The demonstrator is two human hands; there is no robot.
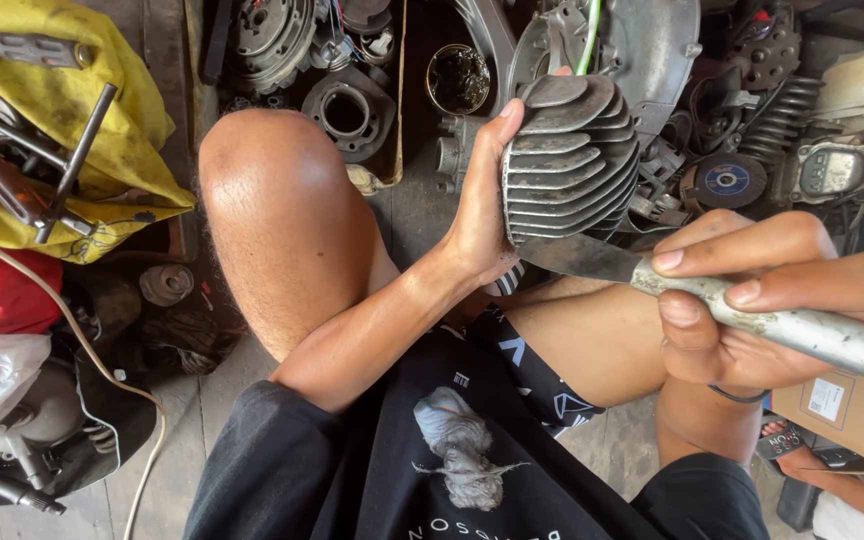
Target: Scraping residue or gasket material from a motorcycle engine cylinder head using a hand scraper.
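My left hand grips a grey finned engine cylinder from its left side and holds it up above my lap. My right hand is closed around the round metal handle of a flat-bladed scraper. The scraper's blade tip lies against the underside of the cylinder, just below the lowest fins. A wad of grey rag rests on my black shorts between my legs.
Engine parts crowd the floor ahead: a ring-shaped casting, a tin of dark liquid, a coil spring, a blue disc. A yellow cloth with hand tools lies at left. A cardboard box sits at right.
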